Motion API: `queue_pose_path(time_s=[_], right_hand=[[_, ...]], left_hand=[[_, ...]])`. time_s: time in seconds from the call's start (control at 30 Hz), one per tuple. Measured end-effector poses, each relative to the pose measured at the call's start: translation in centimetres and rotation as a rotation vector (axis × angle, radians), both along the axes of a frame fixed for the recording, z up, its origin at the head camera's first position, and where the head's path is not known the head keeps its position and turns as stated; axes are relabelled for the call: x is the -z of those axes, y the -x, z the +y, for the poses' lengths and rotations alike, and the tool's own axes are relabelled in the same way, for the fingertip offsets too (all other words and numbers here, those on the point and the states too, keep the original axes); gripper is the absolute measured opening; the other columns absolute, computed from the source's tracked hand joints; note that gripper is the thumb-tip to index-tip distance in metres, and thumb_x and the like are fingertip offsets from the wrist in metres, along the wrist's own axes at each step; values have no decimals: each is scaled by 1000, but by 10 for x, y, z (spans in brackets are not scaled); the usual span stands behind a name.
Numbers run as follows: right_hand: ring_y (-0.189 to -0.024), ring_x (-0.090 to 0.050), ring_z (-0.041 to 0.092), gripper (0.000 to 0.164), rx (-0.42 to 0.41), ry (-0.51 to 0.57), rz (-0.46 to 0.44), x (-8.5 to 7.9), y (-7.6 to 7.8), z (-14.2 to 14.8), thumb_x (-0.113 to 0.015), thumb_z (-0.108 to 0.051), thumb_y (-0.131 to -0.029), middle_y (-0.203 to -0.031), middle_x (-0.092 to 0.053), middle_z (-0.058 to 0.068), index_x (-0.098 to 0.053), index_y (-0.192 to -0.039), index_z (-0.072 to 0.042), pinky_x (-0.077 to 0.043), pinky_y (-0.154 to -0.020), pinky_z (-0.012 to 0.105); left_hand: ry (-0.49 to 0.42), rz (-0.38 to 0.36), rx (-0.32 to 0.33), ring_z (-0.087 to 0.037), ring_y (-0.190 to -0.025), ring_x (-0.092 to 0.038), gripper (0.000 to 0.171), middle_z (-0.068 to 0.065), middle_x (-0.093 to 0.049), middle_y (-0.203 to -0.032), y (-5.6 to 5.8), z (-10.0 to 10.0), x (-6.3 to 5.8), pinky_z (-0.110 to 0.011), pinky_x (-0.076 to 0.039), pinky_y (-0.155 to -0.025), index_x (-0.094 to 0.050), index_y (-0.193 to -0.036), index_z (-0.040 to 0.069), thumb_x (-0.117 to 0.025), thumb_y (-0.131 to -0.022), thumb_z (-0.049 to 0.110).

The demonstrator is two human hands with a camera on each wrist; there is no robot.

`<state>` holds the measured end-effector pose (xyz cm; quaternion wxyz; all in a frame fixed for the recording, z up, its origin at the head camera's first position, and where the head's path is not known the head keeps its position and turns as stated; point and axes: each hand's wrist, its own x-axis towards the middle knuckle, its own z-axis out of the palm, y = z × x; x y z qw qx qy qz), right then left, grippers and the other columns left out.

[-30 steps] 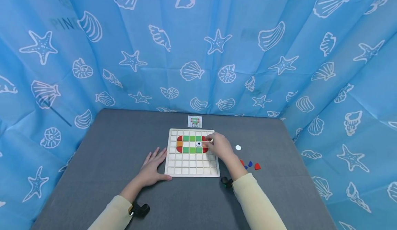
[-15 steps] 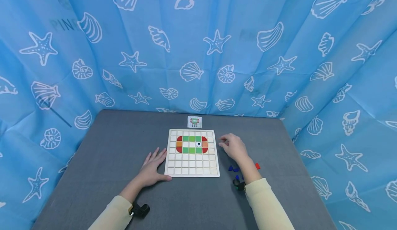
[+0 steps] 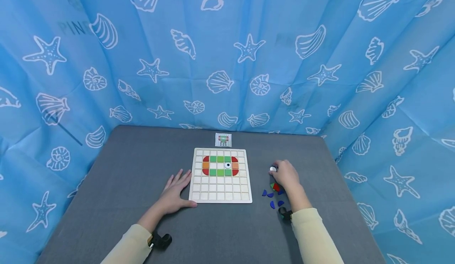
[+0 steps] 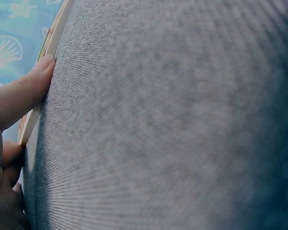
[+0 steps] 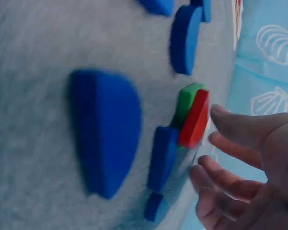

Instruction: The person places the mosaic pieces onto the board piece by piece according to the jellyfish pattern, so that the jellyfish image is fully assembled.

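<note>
White disc (image 3: 272,168) | right hand (image 3: 286,174) right at it, can't tell if pinched tbh | left hand (image 3: 173,195) spread, touching grid board (image 3: 220,188) | blue pieces (image 5: 105,134) nearby

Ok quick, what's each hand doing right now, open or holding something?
Left hand: open, touching the board.
Right hand: at the white disc; grip can't be told.

Faint letters reading "PIN" (image 3: 74,27) stand on the blue curtain (image 3: 213,38).
</note>
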<state>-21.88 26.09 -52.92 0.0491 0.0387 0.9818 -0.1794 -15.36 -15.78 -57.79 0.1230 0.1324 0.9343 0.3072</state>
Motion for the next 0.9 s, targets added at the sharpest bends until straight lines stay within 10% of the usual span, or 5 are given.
queue_pose_path(time_s=[0.5,0.9], right_hand=[[-64,-55,19,26,-27,133,-12,2,3,9,-58,-16,-102,-81,-68,12,-74,-107,5,-45,-58,33],[-83,-63,23,23,-14,169,-24,6,0,13,-71,-18,-95,-97,-71,12,-72,-109,-1,-55,-77,44]], left_hand=[[-8,-5,-2,-33,-158,-4,119,-3,-21,-169,0,0,-1,-59,-2,-124,-25,-161,16,-82,-69,67],[0,1,-3,-34,-158,-4,120,-2,-22,-169,0,-1,1,-59,-2,-124,-26,-161,15,-82,-69,67]])
